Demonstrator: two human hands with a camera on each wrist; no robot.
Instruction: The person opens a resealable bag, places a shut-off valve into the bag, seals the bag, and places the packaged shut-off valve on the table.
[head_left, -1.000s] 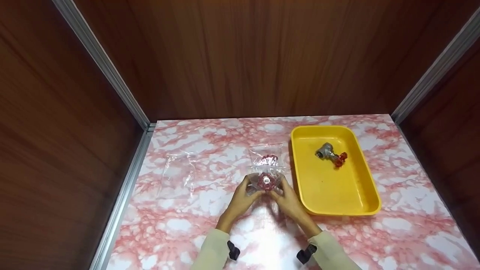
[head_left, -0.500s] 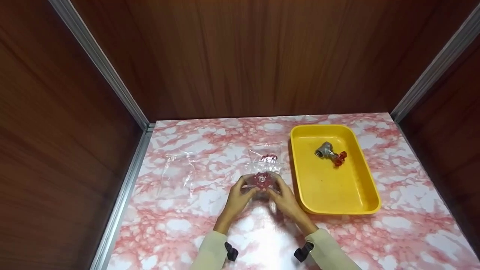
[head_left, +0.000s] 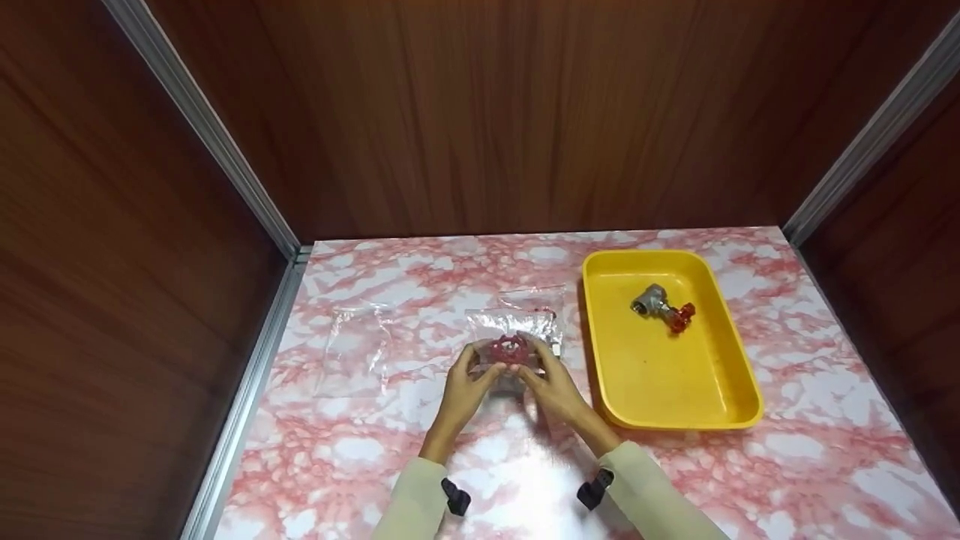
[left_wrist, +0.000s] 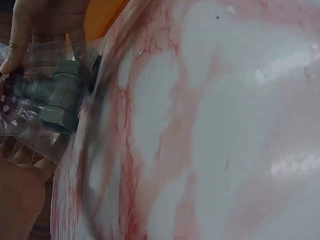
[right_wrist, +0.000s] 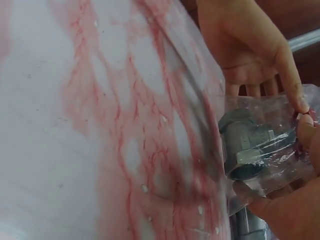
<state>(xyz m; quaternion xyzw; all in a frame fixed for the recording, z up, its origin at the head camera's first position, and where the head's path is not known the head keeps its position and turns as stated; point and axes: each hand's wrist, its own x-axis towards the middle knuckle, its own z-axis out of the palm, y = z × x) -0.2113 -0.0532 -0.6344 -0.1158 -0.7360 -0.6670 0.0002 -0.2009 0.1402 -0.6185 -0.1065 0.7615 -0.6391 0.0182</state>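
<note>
Two hands — the left hand [head_left: 461, 382] and the right hand [head_left: 553, 387] — grip a bagged valve [left_wrist: 62, 92] from both sides, thumbs near, maybe because it is heavy and slippery in its plastic. Its red wheel [head_left: 510, 348] sits up top. Just past it, on the far side, is a second bag [head_left: 532, 298], partly hidden. A clear bag [head_left: 352, 360] lies well left. At right, a tray [head_left: 675, 386] holds a loose valve [head_left: 654, 301], likely so it can't roll off.

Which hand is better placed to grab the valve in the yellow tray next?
Probably the right hand: the tray with the loose valve is on that side; the left hand would reach across. Both hold the bagged valve, so the right must let go first.
</note>
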